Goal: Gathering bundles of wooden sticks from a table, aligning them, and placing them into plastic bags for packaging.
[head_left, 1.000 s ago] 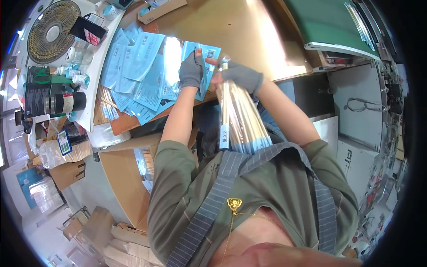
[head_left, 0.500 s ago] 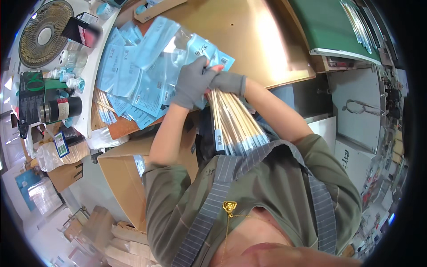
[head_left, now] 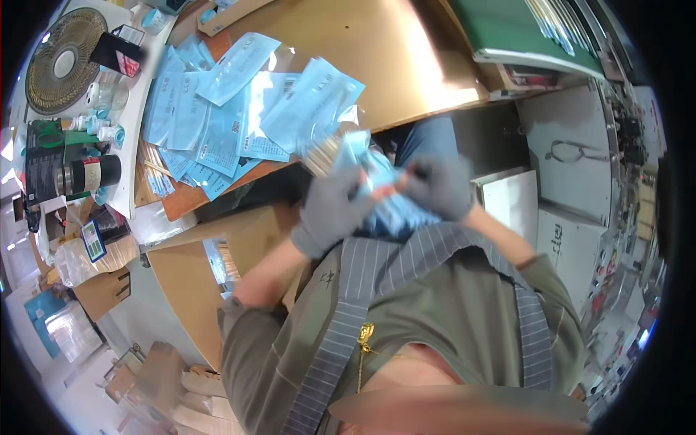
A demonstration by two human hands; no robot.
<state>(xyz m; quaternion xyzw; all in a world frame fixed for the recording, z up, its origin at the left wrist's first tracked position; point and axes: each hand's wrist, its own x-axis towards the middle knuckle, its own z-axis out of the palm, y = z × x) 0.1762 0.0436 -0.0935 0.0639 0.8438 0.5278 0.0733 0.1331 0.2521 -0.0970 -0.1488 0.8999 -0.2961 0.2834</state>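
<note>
My left hand (head_left: 330, 210), in a grey glove with bare fingertips, closes on the near side of a blue plastic packet (head_left: 355, 148) above my lap. My right hand (head_left: 438, 187), gloved the same way, pinches the packet's right side; both hands are blurred. Pale wooden sticks (head_left: 320, 156) show at the packet's upper left, but whether they lie inside it I cannot tell. Under my hands, more blue packaging (head_left: 395, 221) rests on my lap, partly hidden. Flat blue packets (head_left: 217, 119) lie overlapping on the table just beyond my left hand.
A brown table (head_left: 362, 54) spans the far side. Left of it, a white surface holds a fan (head_left: 64, 64), a dark flask (head_left: 90, 174) and small bottles. An open cardboard box (head_left: 188, 283) stands by my left arm. More stick packets (head_left: 558, 25) lie on a green surface at far right.
My hands have come down from the table edge toward my lap and moved apart. The fanned sticks are mostly out of sight; a blue packet is now between my hands.
</note>
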